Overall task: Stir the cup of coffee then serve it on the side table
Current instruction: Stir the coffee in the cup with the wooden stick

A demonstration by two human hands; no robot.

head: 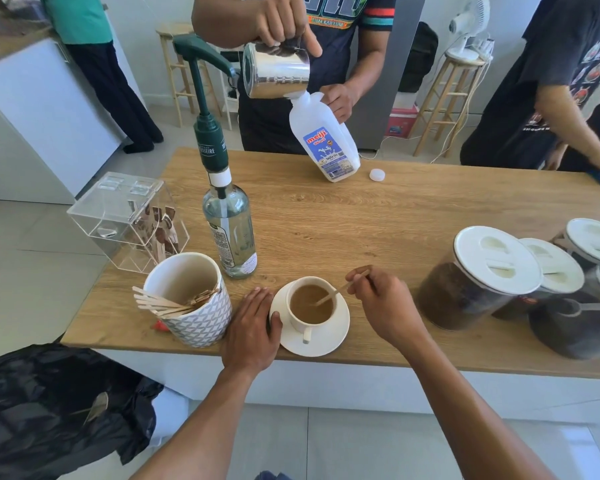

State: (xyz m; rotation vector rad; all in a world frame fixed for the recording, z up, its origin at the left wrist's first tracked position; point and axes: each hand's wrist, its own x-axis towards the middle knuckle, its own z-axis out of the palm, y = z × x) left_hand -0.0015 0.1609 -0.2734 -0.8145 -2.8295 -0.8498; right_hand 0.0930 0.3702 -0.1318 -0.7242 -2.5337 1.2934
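Head camera is showing us stirring: our right hand (383,303) is pinching a wooden stick (329,295) in its fingers (357,277), and the tip is dipping in the coffee cup (310,306). Our left hand (252,327) is lying flat, fingers relaxed, thumb touching the saucer (329,344), probably to keep it from sliding. The cup is standing on this saucer near the front edge of the surface (361,220).

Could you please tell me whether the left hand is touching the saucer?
Touching. The head view shows the left hand with its thumb lying on the left rim of the saucer.
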